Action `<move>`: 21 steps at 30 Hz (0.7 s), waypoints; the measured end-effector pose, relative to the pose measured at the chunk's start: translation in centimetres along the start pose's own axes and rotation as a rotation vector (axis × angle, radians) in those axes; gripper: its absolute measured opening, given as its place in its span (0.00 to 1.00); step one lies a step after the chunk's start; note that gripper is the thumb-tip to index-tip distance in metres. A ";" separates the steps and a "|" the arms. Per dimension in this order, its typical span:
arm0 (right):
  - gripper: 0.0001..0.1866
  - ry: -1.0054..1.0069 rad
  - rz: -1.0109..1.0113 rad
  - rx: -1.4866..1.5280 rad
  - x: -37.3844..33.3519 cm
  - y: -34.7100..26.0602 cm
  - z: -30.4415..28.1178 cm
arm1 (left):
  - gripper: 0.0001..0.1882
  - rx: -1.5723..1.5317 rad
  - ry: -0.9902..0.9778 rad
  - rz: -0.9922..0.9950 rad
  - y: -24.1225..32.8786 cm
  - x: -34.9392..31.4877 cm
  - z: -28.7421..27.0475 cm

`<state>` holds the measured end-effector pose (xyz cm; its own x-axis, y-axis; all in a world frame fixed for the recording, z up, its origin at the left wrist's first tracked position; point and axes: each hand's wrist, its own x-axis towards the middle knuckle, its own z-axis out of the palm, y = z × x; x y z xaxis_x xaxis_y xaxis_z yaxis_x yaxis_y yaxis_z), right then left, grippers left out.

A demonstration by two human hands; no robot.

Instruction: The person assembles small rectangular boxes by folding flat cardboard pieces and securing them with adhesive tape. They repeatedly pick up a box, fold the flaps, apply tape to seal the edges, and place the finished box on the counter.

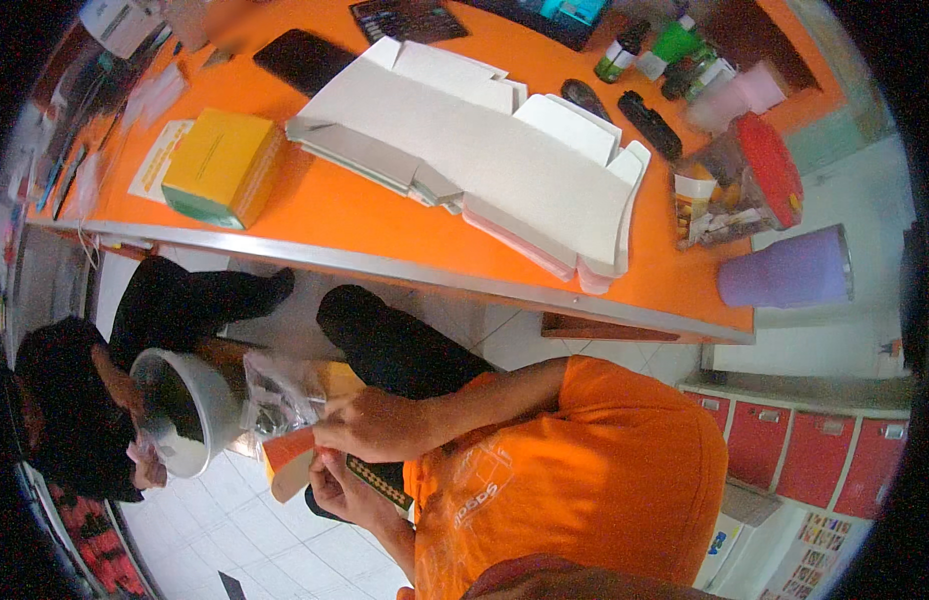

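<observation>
My right hand (370,425) reaches out to the left and pinches the top of an orange-and-white packet (285,462). Just below it, my left hand (337,490) holds the same packet from underneath. A crumpled clear plastic bag (280,392) with dark contents sits right behind the packet, touching it. Beside it, a person in black clothes (70,420) crouches on the tiled floor and holds a white bucket (185,412). My orange shirt (575,470) fills the lower right.
The orange table (385,215) above carries flat white cardboard box blanks (485,150), a yellow box (225,165), a black phone (305,60), two remotes (650,125), bottles (675,45), a red-lidded clear jar (745,185) and a purple tumbler (785,272). Red lockers (785,440) stand at right.
</observation>
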<state>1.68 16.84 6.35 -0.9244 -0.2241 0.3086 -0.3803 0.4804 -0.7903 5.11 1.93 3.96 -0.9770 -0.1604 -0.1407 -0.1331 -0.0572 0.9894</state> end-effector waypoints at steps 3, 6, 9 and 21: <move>0.08 -0.029 0.031 -0.010 0.2 -0.5 -0.2 | 0.13 -0.104 0.032 -0.042 0.0 0.1 0.3; 0.06 0.013 -0.019 -0.095 0.2 0.5 -0.3 | 0.10 0.019 0.008 -0.174 1.5 0.7 0.6; 0.04 0.035 -0.040 -0.041 0.5 1.1 -0.4 | 0.08 -0.079 -0.019 -0.165 0.0 1.2 0.0; 0.02 0.015 -0.003 0.015 -0.2 1.9 0.3 | 0.10 -0.165 -0.145 -0.158 -2.2 1.5 -1.7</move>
<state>1.19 17.53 4.63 -0.9237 -0.2130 0.3184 -0.3825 0.4670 -0.7972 4.21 0.17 1.53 -0.9616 0.0057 -0.2743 -0.2680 -0.2321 0.9350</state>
